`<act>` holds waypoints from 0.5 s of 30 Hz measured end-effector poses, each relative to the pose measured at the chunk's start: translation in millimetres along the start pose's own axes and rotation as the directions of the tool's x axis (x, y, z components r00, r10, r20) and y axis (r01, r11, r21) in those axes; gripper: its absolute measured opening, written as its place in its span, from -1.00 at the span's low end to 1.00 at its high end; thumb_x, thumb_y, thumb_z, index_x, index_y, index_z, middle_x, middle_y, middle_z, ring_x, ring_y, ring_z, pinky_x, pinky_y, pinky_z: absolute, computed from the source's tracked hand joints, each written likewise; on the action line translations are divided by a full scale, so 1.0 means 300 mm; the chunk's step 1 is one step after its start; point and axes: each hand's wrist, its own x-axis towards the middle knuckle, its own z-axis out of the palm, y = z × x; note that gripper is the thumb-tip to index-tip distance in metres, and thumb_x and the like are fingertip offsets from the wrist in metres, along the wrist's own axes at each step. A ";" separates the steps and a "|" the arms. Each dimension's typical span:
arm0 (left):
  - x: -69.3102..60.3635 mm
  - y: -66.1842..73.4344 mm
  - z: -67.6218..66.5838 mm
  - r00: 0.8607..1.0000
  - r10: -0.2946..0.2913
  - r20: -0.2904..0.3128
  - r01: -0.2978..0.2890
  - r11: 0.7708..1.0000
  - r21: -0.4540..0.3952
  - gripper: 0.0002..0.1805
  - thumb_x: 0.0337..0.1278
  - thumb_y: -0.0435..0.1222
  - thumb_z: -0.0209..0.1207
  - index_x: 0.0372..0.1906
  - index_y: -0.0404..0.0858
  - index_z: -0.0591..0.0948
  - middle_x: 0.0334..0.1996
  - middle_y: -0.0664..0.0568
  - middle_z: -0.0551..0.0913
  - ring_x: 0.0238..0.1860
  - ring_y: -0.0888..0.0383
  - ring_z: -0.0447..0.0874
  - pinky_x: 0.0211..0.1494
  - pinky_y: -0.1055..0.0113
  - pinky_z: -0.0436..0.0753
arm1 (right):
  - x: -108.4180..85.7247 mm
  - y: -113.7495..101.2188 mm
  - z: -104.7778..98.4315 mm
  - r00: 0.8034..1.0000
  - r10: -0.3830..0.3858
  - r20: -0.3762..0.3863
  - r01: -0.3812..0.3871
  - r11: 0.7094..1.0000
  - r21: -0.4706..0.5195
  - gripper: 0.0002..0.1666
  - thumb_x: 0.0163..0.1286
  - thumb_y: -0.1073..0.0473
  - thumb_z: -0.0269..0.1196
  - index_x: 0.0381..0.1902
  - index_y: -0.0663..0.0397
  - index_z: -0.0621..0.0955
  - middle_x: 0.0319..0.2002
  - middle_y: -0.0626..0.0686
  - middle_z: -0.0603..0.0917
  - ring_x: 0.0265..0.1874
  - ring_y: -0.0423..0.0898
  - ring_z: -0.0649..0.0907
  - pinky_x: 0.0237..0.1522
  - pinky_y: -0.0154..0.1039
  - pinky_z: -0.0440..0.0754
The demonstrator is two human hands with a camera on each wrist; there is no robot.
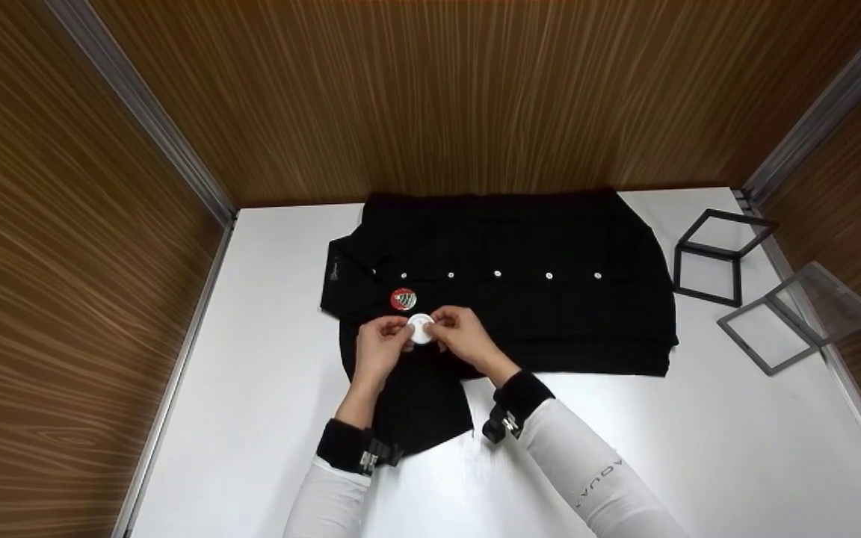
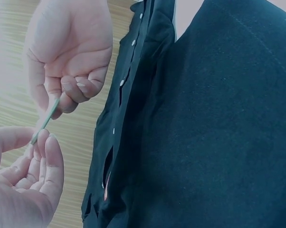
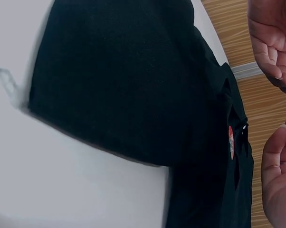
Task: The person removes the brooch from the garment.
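Note:
A small round badge (image 1: 421, 329) with its white side up is held above a black button-up shirt (image 1: 520, 321). From one edge my left hand (image 1: 380, 350) pinches it between thumb and fingers, and my right hand (image 1: 468, 336) pinches the opposite edge. Edge-on in the left wrist view, the badge (image 2: 47, 118) looks thin and greenish. Its other face is hidden. A red round badge with a pale tree-like picture (image 1: 403, 300) sits on the shirt front, just beyond my left fingers. One short sleeve (image 1: 427, 411) extends toward me between my forearms.
The shirt lies sideways on a white table (image 1: 273, 299), its collar (image 1: 337, 276) to the left and white buttons along its middle. At the right stand a black hinged frame (image 1: 737, 258) and a grey hinged frame (image 1: 804, 325). Wood-patterned panels (image 1: 430, 97) enclose the table.

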 end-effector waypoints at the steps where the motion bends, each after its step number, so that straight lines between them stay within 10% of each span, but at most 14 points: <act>1: 0.001 0.002 -0.001 1.000 -0.002 0.001 0.002 1.000 -0.006 -0.80 0.16 -0.49 0.26 -0.16 -0.57 0.63 -0.39 -0.19 0.68 -0.44 -0.02 0.69 -0.28 0.11 0.73 | -0.003 -0.002 -0.001 1.000 -0.018 -0.002 0.018 1.000 -0.014 -0.87 0.28 0.35 0.29 -0.27 0.38 0.62 -0.56 0.05 0.61 -0.67 -0.11 0.50 -0.60 -0.30 0.47; 8: -0.037 0.088 -0.003 1.000 0.004 -0.012 -0.004 1.000 -0.007 -0.81 0.15 -0.54 0.23 -0.17 -0.63 0.61 -0.36 -0.28 0.69 -0.46 -0.05 0.69 -0.30 0.10 0.73 | -0.019 -0.012 -0.014 0.986 -0.167 -0.016 0.162 0.971 -0.178 -0.80 0.34 0.29 0.31 -0.12 0.29 0.65 -0.44 -0.01 0.64 -0.60 -0.21 0.56 -0.53 -0.37 0.56; 15: -0.054 0.122 -0.007 1.000 -0.012 0.003 0.013 0.995 -0.101 -0.78 0.15 -0.55 0.20 -0.13 -0.64 0.57 -0.38 -0.27 0.70 -0.53 0.03 0.67 -0.35 0.17 0.72 | -0.043 -0.033 -0.042 0.927 -0.369 0.067 0.375 0.901 -0.219 -0.70 0.30 0.29 0.35 -0.02 0.28 0.65 -0.18 0.13 0.64 -0.31 0.00 0.68 -0.29 -0.15 0.69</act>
